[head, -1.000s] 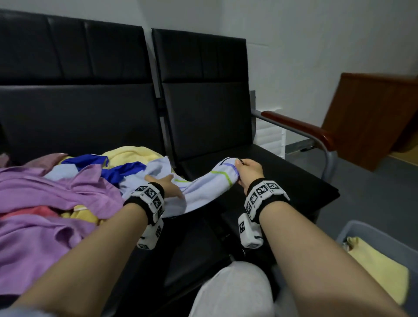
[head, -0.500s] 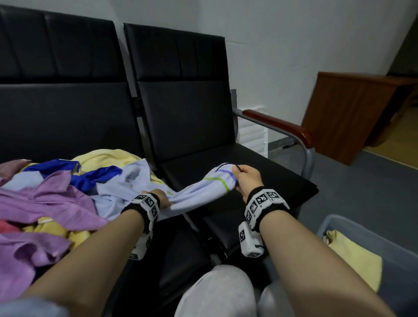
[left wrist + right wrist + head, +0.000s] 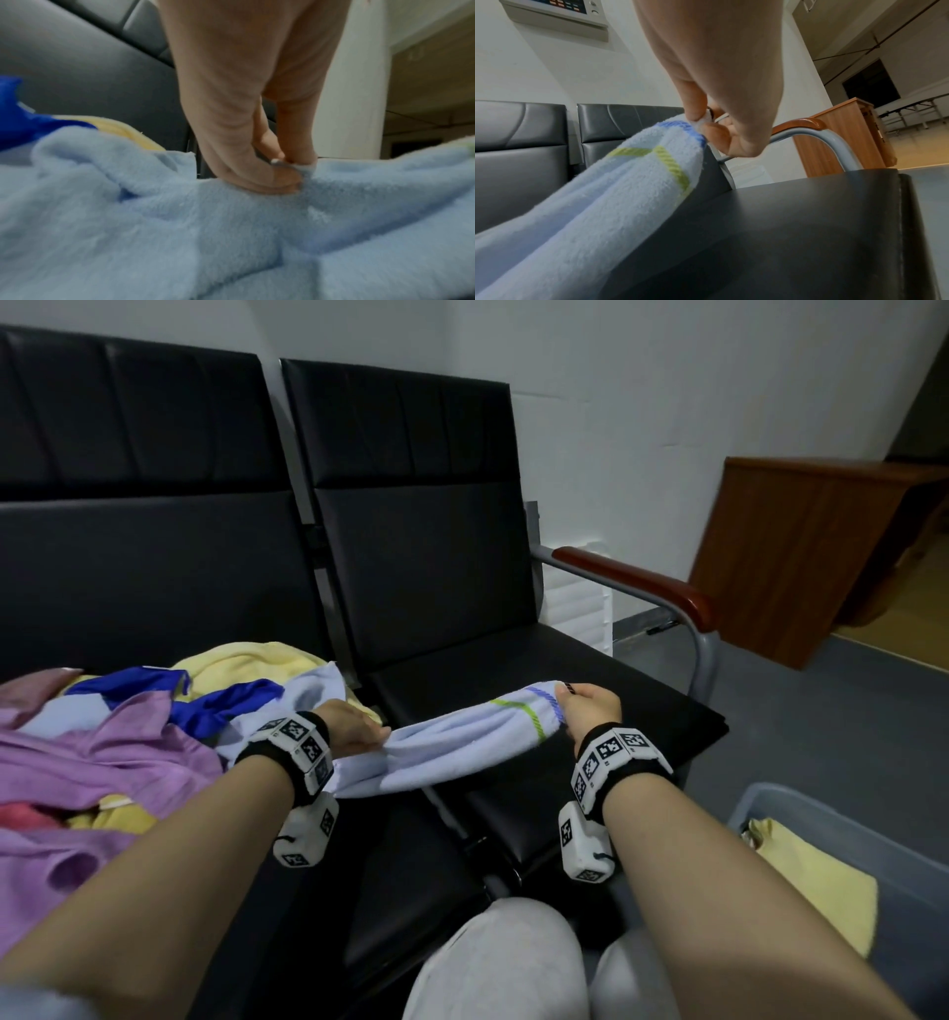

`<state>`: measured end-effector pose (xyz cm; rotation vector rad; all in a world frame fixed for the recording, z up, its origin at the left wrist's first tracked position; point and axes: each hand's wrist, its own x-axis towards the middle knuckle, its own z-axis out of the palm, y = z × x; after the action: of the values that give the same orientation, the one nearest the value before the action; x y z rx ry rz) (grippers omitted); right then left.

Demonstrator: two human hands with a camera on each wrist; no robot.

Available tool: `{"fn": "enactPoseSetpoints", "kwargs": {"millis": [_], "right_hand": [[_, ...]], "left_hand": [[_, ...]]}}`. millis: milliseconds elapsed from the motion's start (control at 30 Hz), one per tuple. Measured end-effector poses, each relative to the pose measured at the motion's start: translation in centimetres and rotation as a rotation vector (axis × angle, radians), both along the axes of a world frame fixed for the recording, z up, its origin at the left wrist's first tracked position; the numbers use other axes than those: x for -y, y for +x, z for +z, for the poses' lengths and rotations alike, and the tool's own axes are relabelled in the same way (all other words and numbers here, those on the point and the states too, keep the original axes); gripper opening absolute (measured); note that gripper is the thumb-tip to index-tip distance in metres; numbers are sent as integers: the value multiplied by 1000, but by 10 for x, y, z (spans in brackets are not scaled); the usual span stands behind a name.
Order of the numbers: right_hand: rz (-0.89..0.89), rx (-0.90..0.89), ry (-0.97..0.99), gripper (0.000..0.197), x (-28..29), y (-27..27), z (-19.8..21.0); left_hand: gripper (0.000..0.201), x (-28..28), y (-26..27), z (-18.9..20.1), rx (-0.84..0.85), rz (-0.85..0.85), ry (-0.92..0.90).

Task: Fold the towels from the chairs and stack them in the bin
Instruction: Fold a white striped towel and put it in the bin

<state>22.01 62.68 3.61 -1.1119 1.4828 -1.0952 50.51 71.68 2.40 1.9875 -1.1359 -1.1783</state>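
pale blue towel (image 3: 462,742) stretched between grips: left hand (image 3: 354,729) pinching middle, right hand (image 3: 590,711) pinching corner.

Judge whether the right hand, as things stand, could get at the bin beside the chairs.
Probably yes: the bin sits open just right of the right hand, nothing between them. But that hand pinches the light blue towel, so it would carry it along.

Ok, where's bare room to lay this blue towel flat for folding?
The right chair seat is bare beyond the light blue towel, from its backrest to the armrest. The left seat is crowded with the towel pile. The bin already holds a yellow towel.
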Motion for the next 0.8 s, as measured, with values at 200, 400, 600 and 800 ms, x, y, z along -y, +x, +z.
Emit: {"fn": "enactPoseSetpoints", "kwargs": {"millis": [200,400,600,800], "right_hand": [[-23,-8,-30,11,-4,-7,6],[-48,-5,-91,12,-6,-17,23],[-46,17,-186,6,-12,-24,52],[-40,93,-278,8,-19,-28,88]], "left_hand": [[28,-5,-29,17,190,244,-177],[26,0,-35,51,-218,434,-478],[35,5,-36,92,-297,540,-764],[22,-4,-40,137,37,592,-948]]}}
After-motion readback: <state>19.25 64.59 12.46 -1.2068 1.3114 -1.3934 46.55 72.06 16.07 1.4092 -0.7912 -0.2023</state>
